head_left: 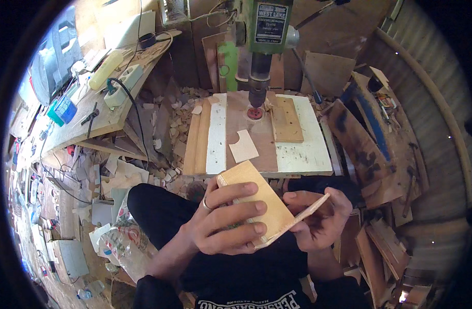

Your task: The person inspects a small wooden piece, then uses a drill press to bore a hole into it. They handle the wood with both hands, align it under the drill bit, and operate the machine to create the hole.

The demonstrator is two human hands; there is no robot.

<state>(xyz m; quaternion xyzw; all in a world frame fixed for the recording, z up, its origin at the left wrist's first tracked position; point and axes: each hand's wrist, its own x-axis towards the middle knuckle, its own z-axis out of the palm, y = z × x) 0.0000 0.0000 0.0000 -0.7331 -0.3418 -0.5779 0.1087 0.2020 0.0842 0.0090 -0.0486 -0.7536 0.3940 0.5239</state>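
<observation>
My left hand (215,221), with a ring on one finger, is wrapped round a pale wooden block or small box (273,198); whether it is hollow cannot be told. Between the thumb and fingers of my right hand (326,232) is a thin flat piece of wood (312,210), seen nearly edge-on. Its lower end meets or overlaps the block's right corner. Beyond my hands stands a green drill press (260,67), its chuck above a red round cutter (254,113). A small wood piece with a curved notch (243,148) lies on the press's board-covered table (308,154).
A wooden block (287,121) lies on the table's right part. To the left, a workbench (105,121) carries a power strip (124,85) and a cable. Offcuts (182,116) litter the floor. At right are a wooden stand (364,136) and leaning boards (385,247).
</observation>
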